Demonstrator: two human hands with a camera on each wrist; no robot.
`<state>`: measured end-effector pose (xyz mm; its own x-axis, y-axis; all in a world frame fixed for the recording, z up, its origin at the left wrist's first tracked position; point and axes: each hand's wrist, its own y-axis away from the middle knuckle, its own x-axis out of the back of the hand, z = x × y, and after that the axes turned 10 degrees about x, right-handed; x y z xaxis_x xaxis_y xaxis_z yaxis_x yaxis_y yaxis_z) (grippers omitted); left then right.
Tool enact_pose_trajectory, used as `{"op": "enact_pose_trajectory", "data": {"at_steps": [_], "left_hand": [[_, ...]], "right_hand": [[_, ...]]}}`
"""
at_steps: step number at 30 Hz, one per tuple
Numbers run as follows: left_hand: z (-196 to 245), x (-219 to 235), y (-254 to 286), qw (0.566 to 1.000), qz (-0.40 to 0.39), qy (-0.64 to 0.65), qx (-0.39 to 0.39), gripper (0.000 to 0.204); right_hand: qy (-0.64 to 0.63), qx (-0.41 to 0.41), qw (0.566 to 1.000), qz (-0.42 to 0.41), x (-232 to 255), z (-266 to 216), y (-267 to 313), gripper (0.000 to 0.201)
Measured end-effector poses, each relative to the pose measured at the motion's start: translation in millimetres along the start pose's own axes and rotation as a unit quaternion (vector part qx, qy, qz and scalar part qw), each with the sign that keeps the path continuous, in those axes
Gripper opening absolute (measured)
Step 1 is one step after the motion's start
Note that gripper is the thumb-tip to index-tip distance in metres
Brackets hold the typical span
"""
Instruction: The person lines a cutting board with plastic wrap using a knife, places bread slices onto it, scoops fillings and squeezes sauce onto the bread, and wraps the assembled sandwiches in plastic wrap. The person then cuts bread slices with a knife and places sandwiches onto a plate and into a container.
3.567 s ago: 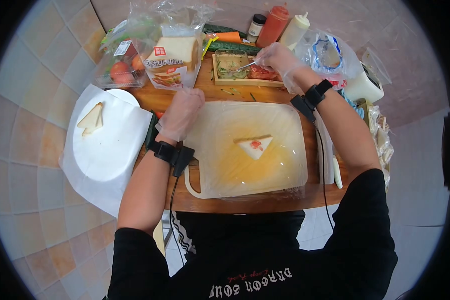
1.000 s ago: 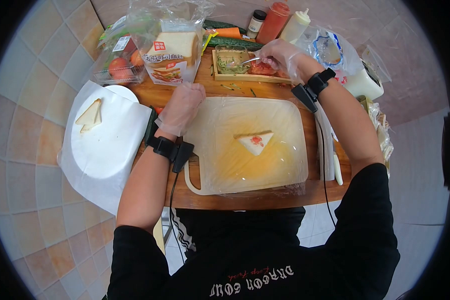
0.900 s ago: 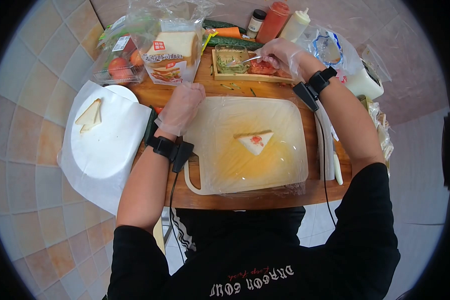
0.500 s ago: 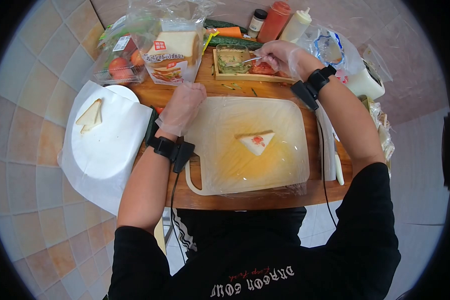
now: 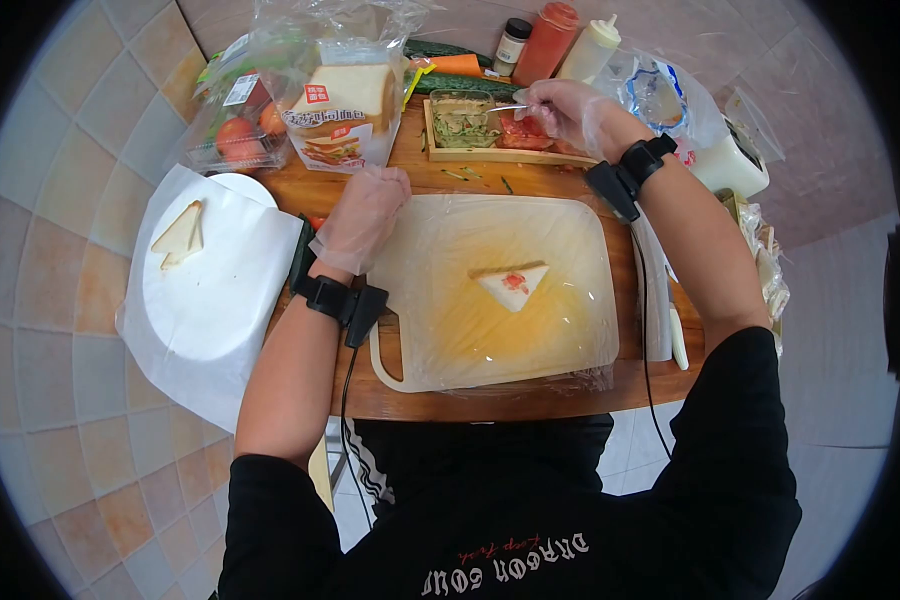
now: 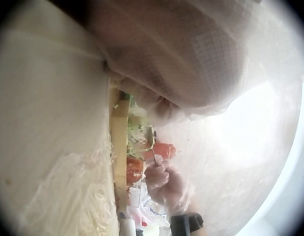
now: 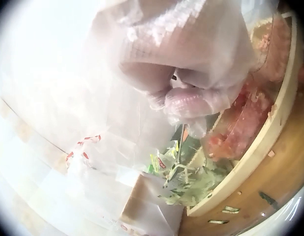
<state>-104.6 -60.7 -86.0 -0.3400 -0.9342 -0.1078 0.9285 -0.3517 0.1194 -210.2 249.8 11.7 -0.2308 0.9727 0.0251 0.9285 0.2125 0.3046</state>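
In the head view my gloved right hand (image 5: pixel 567 112) pinches the thin metal handle of a utensil (image 5: pixel 507 107) over the glass dish (image 5: pixel 461 98). The dish contains shredded cucumber (image 7: pixel 201 184), and the utensil's far end is among or over the shreds, its shape unclear. Beside it is a dish of chopped red filling (image 5: pixel 523 133); both stand in a wooden tray (image 5: pixel 470 156). My gloved left hand (image 5: pixel 363 215) rests idle by the upper left corner of the cutting board (image 5: pixel 570 330), fingers loosely curled, holding nothing visible. A triangular piece of bread (image 5: pixel 511 287) with red filling on top lies on the board.
Bagged sliced bread (image 5: pixel 342 115) and boxed tomatoes (image 5: pixel 238 140) stand at back left. A paper-covered plate (image 5: pixel 205 300) with bread triangles (image 5: pixel 180 232) lies left. Behind the tray are a red squeeze bottle (image 5: pixel 547 45) and a pale one (image 5: pixel 591 50). A white-handled knife (image 5: pixel 678 340) lies right.
My right hand, still pinching the utensil, has moved slightly over the dishes; the utensil's end now shows less clearly among the cucumber. My left hand came slightly nearer the board early on, then stayed still.
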Motion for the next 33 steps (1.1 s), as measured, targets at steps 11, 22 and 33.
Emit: {"op": "enact_pose_trajectory", "data": {"at_steps": [11, 22, 33], "left_hand": [[-2.3, 3.9, -2.0, 0.942, 0.038, -0.252, -0.220, 0.029], [0.9, 12.3, -4.4, 0.896, 0.024, -0.355, -0.265, 0.010], [9.4, -2.4, 6.3, 0.983, 0.047, -0.156, -0.090, 0.026]], "right_hand": [[-0.021, 0.056, 0.998, 0.014, -6.1, -4.9, 91.0, 0.015], [0.114, 0.051, 0.991, 0.046, -19.2, 74.9, 195.3, 0.015], [0.163, 0.128, 0.975, 0.083, -25.5, 94.5, 214.1, 0.012]]}}
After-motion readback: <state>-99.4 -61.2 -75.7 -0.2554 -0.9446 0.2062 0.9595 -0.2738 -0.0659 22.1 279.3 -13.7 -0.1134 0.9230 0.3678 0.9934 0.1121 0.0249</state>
